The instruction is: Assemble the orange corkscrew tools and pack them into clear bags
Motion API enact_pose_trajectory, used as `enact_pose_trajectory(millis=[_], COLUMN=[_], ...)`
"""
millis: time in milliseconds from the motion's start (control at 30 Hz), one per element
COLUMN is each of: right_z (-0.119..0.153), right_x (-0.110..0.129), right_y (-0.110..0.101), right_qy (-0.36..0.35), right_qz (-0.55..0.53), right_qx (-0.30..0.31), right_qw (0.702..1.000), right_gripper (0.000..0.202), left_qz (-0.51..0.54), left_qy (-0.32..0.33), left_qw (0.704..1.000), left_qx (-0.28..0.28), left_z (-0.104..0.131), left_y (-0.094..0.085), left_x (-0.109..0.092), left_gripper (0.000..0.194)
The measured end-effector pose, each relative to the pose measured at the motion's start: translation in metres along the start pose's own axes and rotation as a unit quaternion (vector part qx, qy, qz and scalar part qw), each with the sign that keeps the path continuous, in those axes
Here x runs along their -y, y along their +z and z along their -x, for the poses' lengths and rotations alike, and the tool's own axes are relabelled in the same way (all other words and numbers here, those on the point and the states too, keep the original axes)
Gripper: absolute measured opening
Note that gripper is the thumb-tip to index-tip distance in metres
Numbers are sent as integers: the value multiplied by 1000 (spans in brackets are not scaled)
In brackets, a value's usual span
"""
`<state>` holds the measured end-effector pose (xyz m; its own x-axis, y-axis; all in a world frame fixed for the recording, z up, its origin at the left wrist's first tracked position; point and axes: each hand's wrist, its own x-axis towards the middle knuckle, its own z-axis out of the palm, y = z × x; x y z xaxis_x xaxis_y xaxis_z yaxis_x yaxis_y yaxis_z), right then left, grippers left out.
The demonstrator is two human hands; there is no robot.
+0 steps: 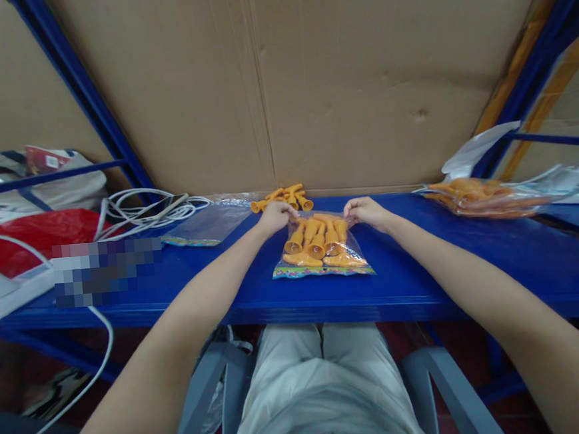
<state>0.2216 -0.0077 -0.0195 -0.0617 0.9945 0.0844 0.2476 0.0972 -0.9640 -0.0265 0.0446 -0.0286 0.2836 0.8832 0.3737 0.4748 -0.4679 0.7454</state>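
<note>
A clear plastic bag (322,244) with a colourful printed strip along its near edge lies on the blue table, with several orange horn-shaped pieces inside. My left hand (275,217) pinches the bag's far left corner. At its far right corner, my right hand (367,212) is closed on the plastic. Several loose orange pieces (284,197) are heaped behind the bag, beside my left hand, near the cardboard.
Flat clear bags (207,225) and a coiled white cable (143,212) lie on the left. A filled bag of orange pieces (483,198) rests on the right. Cardboard (350,92) stands behind the blue table (400,288); red plastic (55,232) is far left.
</note>
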Motion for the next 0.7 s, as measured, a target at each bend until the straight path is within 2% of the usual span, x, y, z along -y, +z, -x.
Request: enact_pose_trajectory(millis=[100, 233, 333, 500, 700], right_z=[-1, 0, 0, -1, 2], right_x=[0, 2, 3, 1, 4], right_y=[0, -2, -4, -6, -3], right_qy=[-41, -112, -136, -141, -177], right_qz=[89, 220, 280, 322, 394], right_qx=[3, 24, 40, 67, 49], right_qw=[995, 969, 950, 934, 901], right_gripper=[32, 32, 29, 24, 23], left_qz=[-100, -187, -204, -198, -222], left_qy=[19, 74, 94, 130, 131], left_qw=[994, 978, 971, 966, 961], left_qx=[27, 53, 79, 107, 101], left_z=[-1, -1, -2, -4, -7], left_y=[-4, -9, -10, -11, -9], left_x=[-4, -6, -2, 6, 13], left_gripper=[26, 26, 24, 25, 25])
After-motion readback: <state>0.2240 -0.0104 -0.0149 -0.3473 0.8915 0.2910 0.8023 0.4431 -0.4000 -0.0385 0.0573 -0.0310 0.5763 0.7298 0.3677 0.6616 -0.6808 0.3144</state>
